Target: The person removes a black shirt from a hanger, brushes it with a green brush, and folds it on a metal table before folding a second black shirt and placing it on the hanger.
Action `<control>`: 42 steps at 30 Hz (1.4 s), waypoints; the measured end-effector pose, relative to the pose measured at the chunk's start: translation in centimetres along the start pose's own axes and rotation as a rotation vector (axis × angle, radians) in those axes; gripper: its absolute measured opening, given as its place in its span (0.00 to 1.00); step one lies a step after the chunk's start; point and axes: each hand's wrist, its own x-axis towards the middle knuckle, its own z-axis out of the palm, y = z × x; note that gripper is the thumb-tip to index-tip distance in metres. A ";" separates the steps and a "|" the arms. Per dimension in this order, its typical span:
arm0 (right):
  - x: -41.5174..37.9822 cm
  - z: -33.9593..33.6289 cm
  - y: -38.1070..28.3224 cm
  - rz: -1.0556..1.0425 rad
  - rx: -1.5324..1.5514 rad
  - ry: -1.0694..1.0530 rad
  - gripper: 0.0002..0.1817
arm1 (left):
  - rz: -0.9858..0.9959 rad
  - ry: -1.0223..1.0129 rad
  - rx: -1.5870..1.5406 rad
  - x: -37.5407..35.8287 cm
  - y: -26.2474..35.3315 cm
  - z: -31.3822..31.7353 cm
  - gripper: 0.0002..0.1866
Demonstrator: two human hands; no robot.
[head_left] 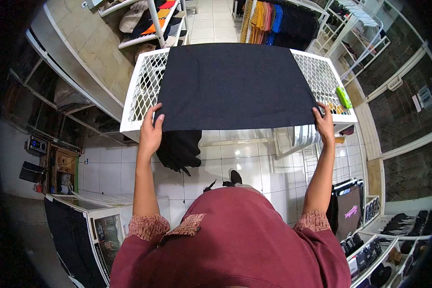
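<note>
A black cloth (235,86) lies spread flat over a white mesh-topped table (144,86), its front edge reaching my side. At its near left corner my left hand (151,132) holds the edge, thumb and fingers bent around the fabric. My right hand (325,126) grips the near right corner, fingertips on the cloth's side edge. The fabric looks smooth between the two hands. Beneath the table's left part hangs some more black fabric (178,150).
A green packet (343,97) lies on the table's right end. Beyond it hangs a rack of coloured shirts (269,21). A shelf with caps (158,24) stands at the back left. Accessory shelves (393,240) are close on my right, a white-framed cabinet (98,225) on my left.
</note>
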 end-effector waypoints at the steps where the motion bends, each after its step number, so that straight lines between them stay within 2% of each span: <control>1: 0.0 0.0 1.2 -0.019 -0.088 0.006 0.25 | -0.026 -0.023 -0.010 -0.6 0.0 -0.2 0.21; 2: -0.5 -0.3 2.5 -0.012 -0.093 0.008 0.25 | -0.050 -0.050 -0.020 -1.2 -0.2 -0.3 0.21; 3: -1.9 -0.4 1.3 0.066 -0.032 0.002 0.26 | 0.098 0.056 0.051 -1.5 -0.5 0.2 0.21; 4: -2.9 -0.5 0.3 0.143 0.029 -0.003 0.27 | 0.100 0.046 0.047 -2.2 -0.8 0.1 0.21; 5: -3.2 0.1 2.4 -0.005 0.040 0.096 0.27 | -0.042 0.000 0.039 -3.0 -1.0 -0.1 0.21; 6: -3.9 0.4 2.3 -0.051 0.068 0.147 0.30 | -0.181 -0.046 0.029 -3.6 -0.3 -0.1 0.22; 8: -5.4 -0.1 2.2 0.095 0.022 0.175 0.32 | -0.167 -0.018 -0.015 -4.8 -1.1 1.1 0.25; 9: -6.5 -0.4 1.2 0.175 0.044 0.148 0.33 | -0.178 0.062 -0.088 -5.7 -1.1 1.5 0.26; 10: -7.2 -0.1 1.9 0.141 0.056 0.178 0.32 | -0.187 0.142 -0.160 -6.4 -1.1 1.9 0.27; 11: -7.9 0.0 3.7 0.098 0.071 0.194 0.33 | -0.147 0.195 -0.080 -7.1 -1.8 2.1 0.30; 12: -8.5 0.0 5.5 0.051 0.086 0.212 0.33 | -0.115 0.261 -0.068 -7.9 -2.1 2.8 0.29; 14: -10.1 0.6 8.6 0.110 -0.011 0.302 0.34 | -0.171 0.354 -0.144 -9.7 -3.5 4.5 0.28; 16: -12.1 1.4 8.1 0.175 -0.003 0.222 0.28 | -0.247 0.363 -0.125 -11.3 -2.9 6.6 0.24; 18: -12.8 2.1 8.7 0.332 0.063 0.106 0.24 | -0.214 0.191 -0.080 -13.0 -4.3 10.5 0.20; 19: -13.0 2.5 8.3 0.327 0.044 0.105 0.21 | -0.224 0.104 -0.086 -13.6 -4.2 12.8 0.18; 20: -12.5 3.1 11.4 0.263 -0.045 0.094 0.20 | -0.232 0.020 -0.093 -14.0 -3.7 15.5 0.17; 22: -11.7 3.6 12.9 0.208 -0.102 0.057 0.18 | -0.242 -0.227 -0.165 -14.3 -2.1 20.8 0.18; 24: -10.5 4.2 14.4 0.176 -0.137 0.019 0.16 | -0.282 -0.544 -0.108 -13.7 -1.0 26.9 0.19; 26: -9.4 4.5 15.9 0.033 -0.205 -0.037 0.15 | -0.388 -0.726 -0.429 -13.0 -0.8 34.5 0.19; 28: -8.8 4.1 14.5 0.053 -0.220 -0.119 0.16 | -0.435 -0.798 -0.427 -11.9 0.9 40.5 0.21; 33: -7.8 4.8 18.1 -0.141 -0.202 -0.146 0.20 | -0.597 -0.769 -0.607 -10.7 3.9 50.6 0.26; 36: -7.4 4.6 18.2 -0.189 -0.213 -0.183 0.24 | -0.671 -0.732 -0.642 -10.6 6.2 52.0 0.26; 42: -6.7 3.9 16.4 -0.041 -0.101 -0.316 0.28 | -0.716 -0.617 -0.752 -10.9 7.8 51.2 0.27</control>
